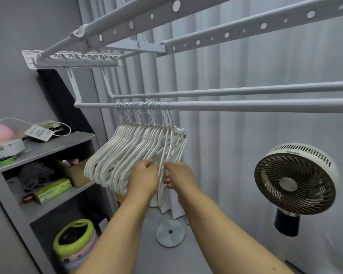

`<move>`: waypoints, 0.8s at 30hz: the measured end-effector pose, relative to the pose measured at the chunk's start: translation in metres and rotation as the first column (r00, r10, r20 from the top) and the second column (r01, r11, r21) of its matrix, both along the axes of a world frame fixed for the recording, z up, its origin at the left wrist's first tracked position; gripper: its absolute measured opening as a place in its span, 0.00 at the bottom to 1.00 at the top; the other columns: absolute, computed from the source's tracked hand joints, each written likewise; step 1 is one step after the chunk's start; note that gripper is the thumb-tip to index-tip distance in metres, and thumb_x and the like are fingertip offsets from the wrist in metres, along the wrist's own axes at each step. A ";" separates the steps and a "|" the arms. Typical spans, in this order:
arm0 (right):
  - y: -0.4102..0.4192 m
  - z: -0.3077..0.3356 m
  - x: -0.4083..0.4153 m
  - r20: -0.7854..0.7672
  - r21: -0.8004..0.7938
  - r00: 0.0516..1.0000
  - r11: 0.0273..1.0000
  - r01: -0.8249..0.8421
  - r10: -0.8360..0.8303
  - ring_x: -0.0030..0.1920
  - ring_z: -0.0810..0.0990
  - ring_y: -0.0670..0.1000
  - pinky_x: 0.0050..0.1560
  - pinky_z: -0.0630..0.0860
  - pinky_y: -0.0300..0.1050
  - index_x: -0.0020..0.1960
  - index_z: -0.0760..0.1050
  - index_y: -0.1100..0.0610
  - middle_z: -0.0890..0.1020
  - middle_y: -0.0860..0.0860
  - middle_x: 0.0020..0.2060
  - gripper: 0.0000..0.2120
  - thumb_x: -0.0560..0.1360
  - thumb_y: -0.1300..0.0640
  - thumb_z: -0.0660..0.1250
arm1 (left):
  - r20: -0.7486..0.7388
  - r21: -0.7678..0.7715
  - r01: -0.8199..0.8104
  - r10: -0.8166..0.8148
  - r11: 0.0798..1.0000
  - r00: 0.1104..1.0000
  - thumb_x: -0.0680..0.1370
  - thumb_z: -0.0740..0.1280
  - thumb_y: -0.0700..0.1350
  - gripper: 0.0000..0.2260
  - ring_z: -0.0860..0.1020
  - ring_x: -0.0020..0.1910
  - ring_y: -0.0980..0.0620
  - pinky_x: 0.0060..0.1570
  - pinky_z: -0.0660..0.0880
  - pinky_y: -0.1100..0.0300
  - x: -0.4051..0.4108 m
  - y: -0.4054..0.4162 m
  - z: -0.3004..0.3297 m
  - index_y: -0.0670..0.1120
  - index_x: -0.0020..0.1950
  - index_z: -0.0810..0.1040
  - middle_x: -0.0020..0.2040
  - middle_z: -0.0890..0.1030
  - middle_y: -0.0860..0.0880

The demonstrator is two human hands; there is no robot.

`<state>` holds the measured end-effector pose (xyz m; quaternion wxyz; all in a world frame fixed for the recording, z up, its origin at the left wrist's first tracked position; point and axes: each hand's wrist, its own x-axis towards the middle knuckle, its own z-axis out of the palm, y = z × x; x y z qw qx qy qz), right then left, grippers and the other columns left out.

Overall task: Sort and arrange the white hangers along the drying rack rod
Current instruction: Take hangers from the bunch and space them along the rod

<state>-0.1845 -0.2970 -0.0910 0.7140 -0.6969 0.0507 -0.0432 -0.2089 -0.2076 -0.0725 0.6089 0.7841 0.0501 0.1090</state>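
Note:
Several white hangers (127,153) with metal hooks hang bunched together near the left end of the near drying rack rod (246,106). My left hand (145,177) grips the lower arms of the bunch from the right side. My right hand (179,177) pinches the lower part of the rightmost hangers (162,175), which hang slightly apart from the bunch. Both hands almost touch each other below the rod. The long stretch of rod to the right carries nothing.
A second rod (246,90) runs behind the first, with perforated rack bars (246,30) overhead. A grey shelf unit (48,147) with clutter stands at the left. A fan (295,184) stands at the right, curtains (216,145) behind, a round base (170,232) on the floor.

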 end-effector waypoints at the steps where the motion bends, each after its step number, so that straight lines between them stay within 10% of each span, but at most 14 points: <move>1: 0.000 0.000 0.002 -0.002 0.010 1.000 1.000 -0.004 0.004 0.28 0.72 0.54 0.39 0.69 0.49 0.29 0.70 0.55 0.73 0.49 0.22 0.16 0.76 0.57 0.62 | -0.009 -0.012 0.008 -0.008 1.000 1.000 0.78 0.60 0.42 0.11 0.81 0.48 0.36 0.53 0.77 0.36 0.003 0.000 -0.001 0.54 0.39 0.75 0.42 0.81 0.42; 8: 0.006 -0.002 0.007 -0.025 0.066 0.999 0.997 0.036 -0.035 0.26 0.71 0.48 0.30 0.68 0.40 0.35 0.70 0.55 0.74 0.50 0.26 0.09 0.75 0.62 0.62 | 0.008 -0.028 0.121 -0.121 0.992 0.993 0.79 0.59 0.39 0.14 0.77 0.40 0.46 0.43 0.72 0.54 0.018 0.006 -0.004 0.51 0.37 0.75 0.38 0.80 0.45; 12: 0.013 0.006 0.006 -0.063 0.057 0.989 0.989 0.137 -0.133 0.25 0.71 0.50 0.29 0.68 0.40 0.35 0.72 0.58 0.74 0.52 0.26 0.09 0.73 0.64 0.60 | -0.028 -0.038 0.220 -0.222 0.975 0.975 0.80 0.60 0.41 0.15 0.78 0.40 0.49 0.39 0.73 0.56 0.028 0.010 -0.003 0.47 0.66 0.74 0.45 0.81 0.48; 18: 0.025 0.007 -0.002 0.023 0.168 0.936 0.925 0.342 -0.350 0.27 0.70 0.53 0.32 0.67 0.45 0.35 0.70 0.58 0.73 0.56 0.29 0.06 0.69 0.57 0.62 | 0.015 -0.092 0.360 -0.360 0.929 0.933 0.81 0.57 0.39 0.22 0.70 0.28 0.52 0.30 0.67 0.59 0.035 0.023 -0.004 0.47 0.75 0.65 0.36 0.75 0.47; 24: 0.031 0.011 -0.019 0.101 0.189 0.869 0.867 0.462 -0.485 0.26 0.71 0.49 0.22 0.67 0.36 0.57 0.72 0.53 0.76 0.54 0.34 0.13 0.74 0.62 0.63 | 0.062 -0.153 0.481 -0.477 0.863 0.877 0.82 0.57 0.39 0.21 0.72 0.30 0.49 0.31 0.70 0.58 0.035 0.033 -0.001 0.45 0.75 0.65 0.33 0.75 0.45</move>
